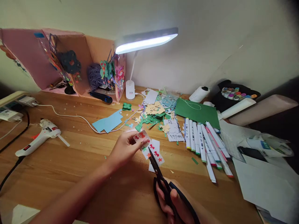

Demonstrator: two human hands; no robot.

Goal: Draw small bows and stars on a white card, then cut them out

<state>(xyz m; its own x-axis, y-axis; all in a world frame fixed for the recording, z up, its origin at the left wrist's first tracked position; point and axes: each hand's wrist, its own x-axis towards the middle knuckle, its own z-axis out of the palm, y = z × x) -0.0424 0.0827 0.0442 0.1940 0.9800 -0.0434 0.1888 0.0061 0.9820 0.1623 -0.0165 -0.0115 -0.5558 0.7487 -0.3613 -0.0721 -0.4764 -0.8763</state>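
Note:
My left hand [125, 146] pinches the upper left end of a small white paper strip [153, 151] printed with coloured bows, stars and a round red figure. In my right hand [173, 199] are black-handled scissors [160, 174], with fingers and thumb through the loops. The scissor tips lie at the lower edge of the strip, near an orange star. Whether the blades have paper between them, I cannot tell. Beneath the strip a plain white piece of paper [154, 145] shows on the wooden table.
Paper scraps [154, 113] are heaped beyond my hands, beside a lit desk lamp [130, 90]. Several markers [205, 143] lie at the right, near green card [198, 112]. A glue gun [39, 138] rests at the left. A white cable [77, 117] crosses the table.

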